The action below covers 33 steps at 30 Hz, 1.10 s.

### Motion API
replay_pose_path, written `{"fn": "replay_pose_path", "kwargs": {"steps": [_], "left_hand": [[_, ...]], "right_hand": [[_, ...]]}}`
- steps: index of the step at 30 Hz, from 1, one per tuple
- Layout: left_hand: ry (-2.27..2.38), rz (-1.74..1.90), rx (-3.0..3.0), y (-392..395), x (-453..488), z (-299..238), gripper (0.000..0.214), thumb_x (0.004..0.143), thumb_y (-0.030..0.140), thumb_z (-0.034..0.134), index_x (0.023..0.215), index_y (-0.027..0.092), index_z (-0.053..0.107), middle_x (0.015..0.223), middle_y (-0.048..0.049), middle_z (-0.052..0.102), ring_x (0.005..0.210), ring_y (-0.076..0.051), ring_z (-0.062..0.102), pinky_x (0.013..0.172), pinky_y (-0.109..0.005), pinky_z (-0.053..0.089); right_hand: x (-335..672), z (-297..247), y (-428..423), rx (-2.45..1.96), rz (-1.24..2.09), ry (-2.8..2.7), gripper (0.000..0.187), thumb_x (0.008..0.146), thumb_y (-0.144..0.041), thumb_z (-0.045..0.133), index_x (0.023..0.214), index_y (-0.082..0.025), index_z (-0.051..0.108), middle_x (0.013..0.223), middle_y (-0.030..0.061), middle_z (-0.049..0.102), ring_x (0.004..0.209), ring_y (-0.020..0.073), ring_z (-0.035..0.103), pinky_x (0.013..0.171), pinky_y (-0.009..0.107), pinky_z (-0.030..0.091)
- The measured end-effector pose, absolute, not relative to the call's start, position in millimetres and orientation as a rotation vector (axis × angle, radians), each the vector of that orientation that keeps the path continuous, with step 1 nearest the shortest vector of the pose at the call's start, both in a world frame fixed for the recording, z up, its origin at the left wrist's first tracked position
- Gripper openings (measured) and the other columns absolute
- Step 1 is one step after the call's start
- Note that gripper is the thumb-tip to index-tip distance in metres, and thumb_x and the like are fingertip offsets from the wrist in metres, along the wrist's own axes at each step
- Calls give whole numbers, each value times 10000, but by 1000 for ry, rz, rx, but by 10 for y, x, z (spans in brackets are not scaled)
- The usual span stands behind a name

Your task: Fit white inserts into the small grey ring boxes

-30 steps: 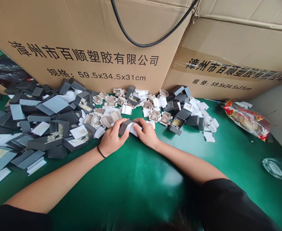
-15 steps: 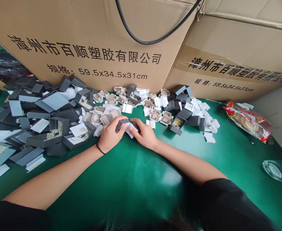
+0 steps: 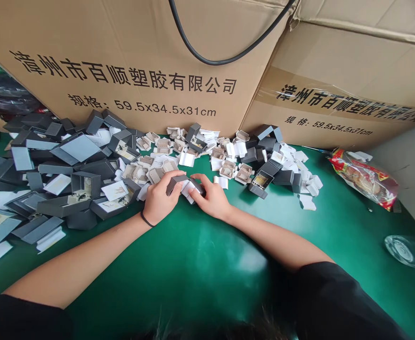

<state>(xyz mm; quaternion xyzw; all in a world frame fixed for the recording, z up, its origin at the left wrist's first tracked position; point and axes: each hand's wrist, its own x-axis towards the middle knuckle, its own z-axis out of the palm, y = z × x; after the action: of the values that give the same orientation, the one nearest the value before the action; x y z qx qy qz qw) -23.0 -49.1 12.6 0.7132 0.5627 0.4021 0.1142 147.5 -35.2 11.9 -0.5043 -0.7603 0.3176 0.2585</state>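
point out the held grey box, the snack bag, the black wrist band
grey box (image 3: 173, 185), head view, its grey side
snack bag (image 3: 365, 179), head view, middle of wrapper
black wrist band (image 3: 145, 220), head view, strand on left wrist

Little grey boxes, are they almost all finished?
Not nearly. A few closed grey boxes may be done. Right now the left hand and right hand hold one small grey box with a white card at it. Many open boxes, beige inserts and loose cards lie heaped on the green table.
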Motion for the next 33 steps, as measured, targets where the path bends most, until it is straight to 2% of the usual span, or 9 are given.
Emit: {"fn": "replay_pose_path", "kwargs": {"steps": [6,12,15,18,21,23,25,27,33], "left_hand": [[1558,1140,2081,-464,-208,142,329,848,383,524,1125,207,552,1094,-33,677,987,-175,646,872,-264,494],[1565,1077,1989,-426,-209,169,437,793,384,576,1175,185,501,1125,-69,637,989,-209,629,826,-294,508],[1599,1077,1871,-385,-219,135,446,784,402,584,1167,191,497,1126,-78,621,911,-204,638,714,-276,524],[1503,1087,1705,-340,-235,85,459,795,450,573,1160,186,484,1036,-76,637,721,-159,639,599,-248,517],[1420,1072,1655,-305,-256,50,457,804,488,555,1136,180,497,930,-60,648,634,-143,617,579,-250,510],[1419,1029,1709,-292,-268,44,420,813,511,529,1068,178,545,832,-50,655,625,-157,611,574,-260,500],[1442,945,1792,-290,-276,49,374,830,528,485,895,178,599,701,-40,641,611,-174,604,566,-271,484],[1465,880,1824,-297,-279,61,390,842,535,451,744,183,588,619,-36,621,605,-185,607,559,-275,471],[1636,860,1846,-336,-259,98,412,846,522,424,696,167,572,565,-35,598,535,-179,568,500,-271,402]], "right_hand": [[1485,131,-310,-1390,865,-2016,315,824,-336,459,1088,-187,545,604,-33,562,500,127,490,517,233,338],[1509,124,-291,-1342,967,-1906,324,846,-385,461,1098,-197,543,613,-38,571,505,115,500,520,232,360],[1513,114,-287,-1314,1063,-1830,351,870,-419,445,1143,-209,507,608,-40,575,519,119,538,540,237,406],[1518,99,-283,-1279,1154,-1770,365,881,-435,441,1177,-221,456,635,-34,594,533,126,576,549,247,447],[1528,88,-279,-1247,1222,-1725,362,875,-431,472,1175,-232,430,662,-32,599,532,123,592,547,248,475],[1535,87,-276,-1209,1272,-1702,360,876,-422,482,1176,-237,415,674,-33,601,533,116,597,554,245,489],[1539,92,-271,-1176,1312,-1686,359,874,-414,491,1173,-236,405,681,-33,605,536,111,600,556,240,495],[1538,99,-267,-1169,1338,-1684,356,869,-414,497,1160,-231,404,659,-39,602,521,107,589,543,234,490],[1520,106,-275,-1220,1236,-1847,357,865,-457,484,1119,-212,429,553,-67,569,473,104,539,502,216,426]]}}
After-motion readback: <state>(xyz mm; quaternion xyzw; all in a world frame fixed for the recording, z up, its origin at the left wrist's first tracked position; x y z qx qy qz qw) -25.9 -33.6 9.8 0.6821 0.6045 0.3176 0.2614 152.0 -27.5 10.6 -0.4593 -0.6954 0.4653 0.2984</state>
